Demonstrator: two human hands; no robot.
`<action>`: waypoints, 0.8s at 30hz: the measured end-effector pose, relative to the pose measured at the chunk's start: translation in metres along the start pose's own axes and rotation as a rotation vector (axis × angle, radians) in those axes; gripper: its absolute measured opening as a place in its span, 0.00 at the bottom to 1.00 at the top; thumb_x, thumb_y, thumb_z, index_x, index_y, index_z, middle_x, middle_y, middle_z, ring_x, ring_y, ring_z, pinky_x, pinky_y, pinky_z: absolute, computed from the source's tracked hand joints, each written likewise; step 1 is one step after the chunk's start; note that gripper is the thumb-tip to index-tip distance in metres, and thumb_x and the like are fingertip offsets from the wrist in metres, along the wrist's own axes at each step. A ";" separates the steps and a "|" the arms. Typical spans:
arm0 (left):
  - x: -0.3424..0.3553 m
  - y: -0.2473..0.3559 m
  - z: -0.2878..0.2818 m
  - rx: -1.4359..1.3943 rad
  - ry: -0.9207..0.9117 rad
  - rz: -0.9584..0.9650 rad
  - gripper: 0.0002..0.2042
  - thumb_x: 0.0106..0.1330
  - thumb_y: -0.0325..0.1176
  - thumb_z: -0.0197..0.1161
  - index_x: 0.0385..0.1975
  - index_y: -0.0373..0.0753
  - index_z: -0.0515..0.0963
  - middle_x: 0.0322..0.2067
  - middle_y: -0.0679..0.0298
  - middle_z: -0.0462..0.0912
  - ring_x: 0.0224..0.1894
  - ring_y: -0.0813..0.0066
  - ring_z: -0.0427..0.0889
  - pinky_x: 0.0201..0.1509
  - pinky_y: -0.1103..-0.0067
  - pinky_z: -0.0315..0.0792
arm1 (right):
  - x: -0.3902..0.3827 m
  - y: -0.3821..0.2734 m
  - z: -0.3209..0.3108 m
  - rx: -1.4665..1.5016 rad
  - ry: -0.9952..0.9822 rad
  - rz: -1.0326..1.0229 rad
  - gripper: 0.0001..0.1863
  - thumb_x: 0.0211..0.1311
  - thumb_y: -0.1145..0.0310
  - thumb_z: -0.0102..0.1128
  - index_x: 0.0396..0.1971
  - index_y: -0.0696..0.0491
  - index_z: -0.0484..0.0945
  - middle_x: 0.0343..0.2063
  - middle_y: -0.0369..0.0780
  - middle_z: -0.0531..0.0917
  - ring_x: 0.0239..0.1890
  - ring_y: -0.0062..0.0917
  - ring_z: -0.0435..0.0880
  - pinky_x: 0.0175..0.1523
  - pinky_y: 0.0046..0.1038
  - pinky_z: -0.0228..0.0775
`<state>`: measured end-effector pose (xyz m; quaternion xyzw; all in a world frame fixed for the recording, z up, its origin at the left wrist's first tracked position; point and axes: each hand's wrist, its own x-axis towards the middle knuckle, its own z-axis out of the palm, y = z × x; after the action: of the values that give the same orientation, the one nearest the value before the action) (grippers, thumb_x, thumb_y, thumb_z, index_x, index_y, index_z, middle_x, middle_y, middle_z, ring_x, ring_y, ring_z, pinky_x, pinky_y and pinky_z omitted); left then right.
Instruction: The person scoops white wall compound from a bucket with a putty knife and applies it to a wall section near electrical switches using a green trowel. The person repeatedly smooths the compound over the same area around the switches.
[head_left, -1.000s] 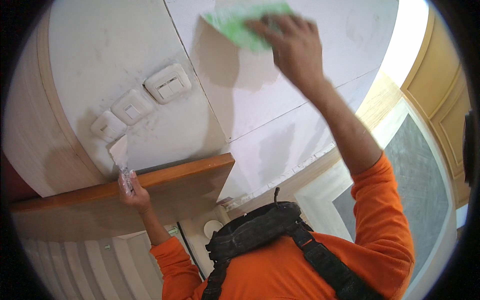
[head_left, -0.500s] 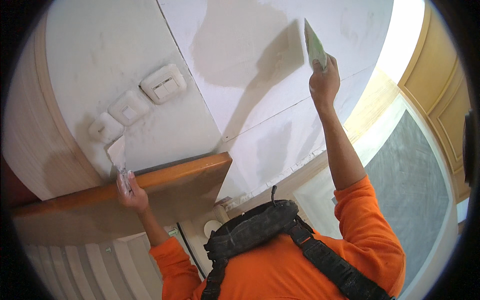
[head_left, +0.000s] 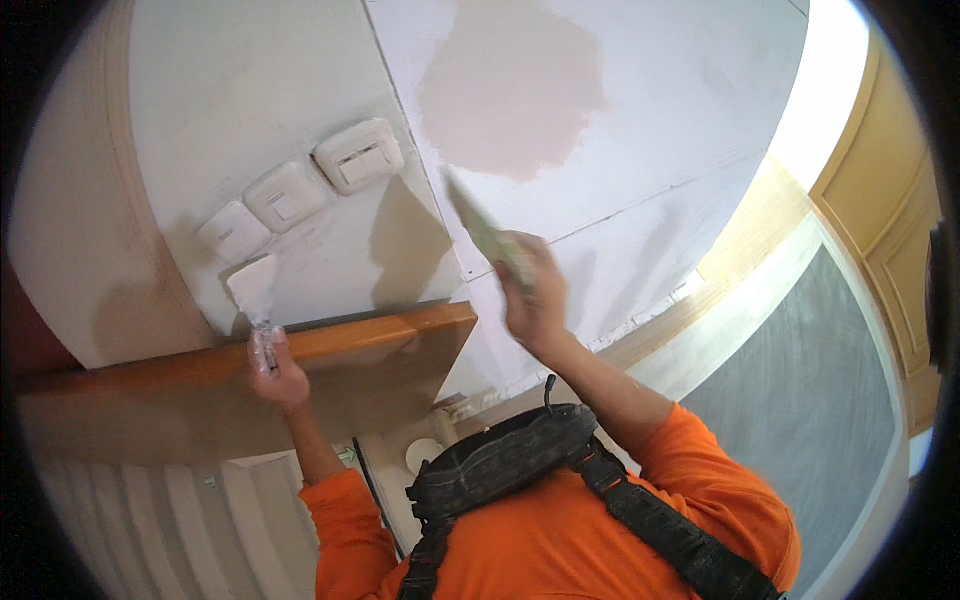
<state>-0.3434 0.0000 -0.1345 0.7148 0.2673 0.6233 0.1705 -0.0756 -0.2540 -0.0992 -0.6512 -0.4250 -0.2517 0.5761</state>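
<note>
My left hand [head_left: 279, 378] is closed round the handle of a small putty knife [head_left: 253, 284], whose blade is coated white and sits just below the wall switches. With my right hand [head_left: 535, 298] I grip a wider, pale green filling knife [head_left: 480, 226], seen nearly edge-on. Its tip is at the wall near a dark seam between two panels; whether it touches, I cannot tell. A damp-looking beige patch of filler [head_left: 515, 90] spreads over the white panel [head_left: 660, 110] above my right hand.
Three white switch plates [head_left: 358, 157] run slantwise on the left panel. Below them a brown wooden ledge [head_left: 400, 325] juts out beneath my left hand. A wooden trim strip [head_left: 95, 200] borders the far left. Wood panelling [head_left: 880, 170] and a grey panel [head_left: 810, 370] stand at the right.
My right hand has swung down and left with the filling knife, from the upper right to the panel seam. My left hand has barely shifted. The view has turned slightly.
</note>
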 end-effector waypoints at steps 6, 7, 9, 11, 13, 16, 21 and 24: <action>-0.036 0.159 0.040 -0.456 -0.533 -0.732 0.10 0.73 0.38 0.61 0.40 0.37 0.82 0.19 0.77 0.67 0.20 0.90 0.62 0.23 0.86 0.55 | -0.007 0.047 -0.060 0.904 0.159 0.599 0.16 0.65 0.72 0.67 0.50 0.61 0.81 0.49 0.43 0.84 0.53 0.29 0.81 0.63 0.35 0.70; -0.039 0.168 0.045 -0.500 -0.649 -0.760 0.12 0.73 0.40 0.61 0.39 0.37 0.81 0.19 0.77 0.66 0.20 0.90 0.62 0.22 0.85 0.55 | -0.002 0.046 -0.063 0.921 0.144 0.575 0.16 0.64 0.73 0.67 0.51 0.60 0.80 0.50 0.44 0.83 0.54 0.30 0.80 0.65 0.37 0.67; -0.039 0.189 0.055 -0.547 -0.757 -0.809 0.12 0.73 0.41 0.61 0.38 0.36 0.81 0.19 0.77 0.66 0.20 0.90 0.61 0.22 0.85 0.55 | 0.005 0.038 -0.072 0.959 0.115 0.531 0.18 0.64 0.73 0.68 0.53 0.60 0.80 0.53 0.44 0.82 0.57 0.32 0.78 0.70 0.41 0.62; -0.041 0.200 0.063 -0.591 -0.845 -0.813 0.13 0.73 0.41 0.61 0.37 0.36 0.80 0.18 0.77 0.66 0.20 0.90 0.61 0.22 0.85 0.55 | 0.001 0.037 -0.080 0.959 0.087 0.488 0.18 0.63 0.74 0.68 0.53 0.59 0.81 0.53 0.44 0.82 0.58 0.32 0.78 0.71 0.43 0.60; -0.043 0.202 0.073 -0.630 -0.912 -0.768 0.13 0.73 0.41 0.61 0.35 0.36 0.80 0.18 0.77 0.66 0.19 0.90 0.60 0.22 0.85 0.55 | -0.003 0.042 -0.091 0.892 -0.006 0.441 0.16 0.64 0.73 0.68 0.51 0.57 0.83 0.51 0.43 0.83 0.59 0.32 0.76 0.71 0.42 0.58; -0.042 0.211 0.081 -0.632 -0.937 -0.773 0.14 0.73 0.43 0.61 0.34 0.36 0.79 0.18 0.77 0.65 0.19 0.90 0.60 0.22 0.85 0.55 | -0.004 0.042 -0.106 0.667 -0.184 0.315 0.12 0.65 0.73 0.67 0.47 0.59 0.85 0.49 0.45 0.85 0.57 0.33 0.78 0.66 0.39 0.64; -0.038 0.218 0.078 -0.752 -1.019 -0.819 0.14 0.73 0.42 0.61 0.35 0.36 0.80 0.18 0.77 0.65 0.19 0.91 0.60 0.21 0.85 0.54 | -0.005 0.066 -0.113 0.214 -0.245 -0.033 0.10 0.67 0.77 0.61 0.46 0.57 0.85 0.44 0.44 0.87 0.52 0.35 0.82 0.56 0.34 0.74; -0.031 0.220 0.069 -0.800 -0.986 -0.775 0.11 0.72 0.38 0.63 0.40 0.35 0.81 0.19 0.75 0.67 0.18 0.87 0.62 0.21 0.83 0.58 | 0.000 0.074 -0.136 -0.495 -0.369 -0.269 0.12 0.66 0.80 0.59 0.45 0.54 0.86 0.44 0.42 0.87 0.52 0.36 0.83 0.55 0.37 0.75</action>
<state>-0.2409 -0.1877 -0.0436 0.6495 0.1455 0.1750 0.7255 0.0091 -0.3836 -0.1102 -0.7439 -0.5303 -0.2990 0.2757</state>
